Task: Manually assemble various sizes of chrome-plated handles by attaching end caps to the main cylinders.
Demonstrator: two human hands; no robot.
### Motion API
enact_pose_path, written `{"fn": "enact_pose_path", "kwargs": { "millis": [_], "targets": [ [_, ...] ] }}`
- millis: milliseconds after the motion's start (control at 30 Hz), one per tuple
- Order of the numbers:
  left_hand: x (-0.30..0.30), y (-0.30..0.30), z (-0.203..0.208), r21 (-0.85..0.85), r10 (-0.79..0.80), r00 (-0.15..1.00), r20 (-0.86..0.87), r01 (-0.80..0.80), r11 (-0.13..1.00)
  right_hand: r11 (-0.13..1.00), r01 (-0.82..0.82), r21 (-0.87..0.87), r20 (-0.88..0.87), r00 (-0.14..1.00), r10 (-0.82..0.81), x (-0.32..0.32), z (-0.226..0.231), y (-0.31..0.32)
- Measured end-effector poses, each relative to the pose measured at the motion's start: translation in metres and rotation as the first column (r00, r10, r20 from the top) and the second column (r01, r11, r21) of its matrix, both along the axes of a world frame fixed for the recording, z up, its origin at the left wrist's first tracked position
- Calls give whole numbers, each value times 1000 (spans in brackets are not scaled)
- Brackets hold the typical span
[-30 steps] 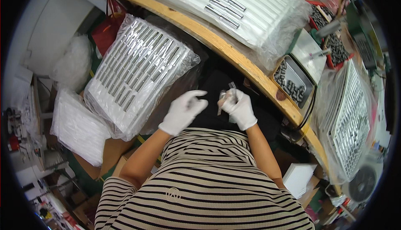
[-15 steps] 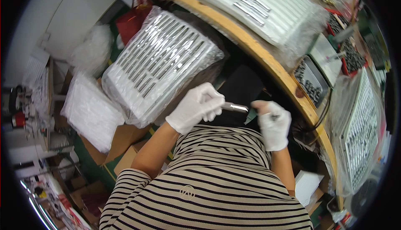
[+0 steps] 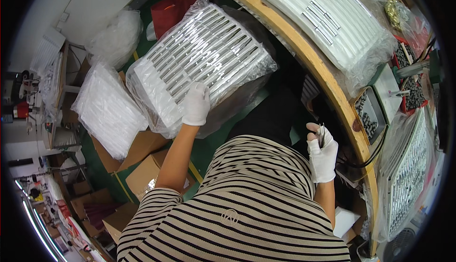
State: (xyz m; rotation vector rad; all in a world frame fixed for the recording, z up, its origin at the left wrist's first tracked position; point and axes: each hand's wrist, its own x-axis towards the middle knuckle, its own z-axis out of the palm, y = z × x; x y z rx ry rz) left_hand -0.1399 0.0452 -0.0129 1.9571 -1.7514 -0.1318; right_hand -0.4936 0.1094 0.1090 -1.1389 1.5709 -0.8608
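Left hand (image 3: 195, 105) is over the lower part of the white slotted tray (image 3: 156, 98), right at the ends of the silver tubes (image 3: 204, 55); fingers bent and close together, tips turned away, so can't tell if they pinch a tube or only rest there. Tubes lie in rows in the tray slots, with clear plastic wrap (image 3: 266, 69) bunched round the edges. Main risk, my read: glove fabric or a fingertip catches loose wrap or a neighbouring tube, and a lift drags the row out of line. Smooth metal plus cloth glove = weak grip, so a tube could slip and scratch the others or drop to the green floor (image 3: 192, 155). Can't see what props the tray; if support is poor, a hard push could tip it. Right hand (image 3: 323, 155) sits well apart, fingers curled round a slim metal tool (image 3: 321, 131), its end poking up past the glove. Swing that across and it could mark polished metal. It's also near the bench edge (image 3: 304, 55) and black cables (image 3: 368, 161): a careless sweep could snag one.
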Motion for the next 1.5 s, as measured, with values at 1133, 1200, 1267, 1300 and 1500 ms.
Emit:
{"fn": "enact_pose_path", "kwargs": {
  "millis": [1133,1200,1267,1300,1500],
  "targets": [
    [-212,-147,180,-169,-586,666,-462,583,795,985,-128,112,-975,176,133,-133,77,-33],
    [-226,-133,179,-157,-608,622,-493,624,765,988,-125,92,-979,172,113,-132,73,-32],
    [-244,-120,180,-98,-594,563,-574,673,733,990,-118,71,-981,169,91,-132,66,-32],
    [-251,-115,183,-47,-554,552,-623,680,731,993,-109,51,-983,172,69,-133,63,-33],
    [-280,-98,183,79,-618,443,-649,847,525,985,-113,-128,-954,284,-92,-139,61,-39]
  ]
}}
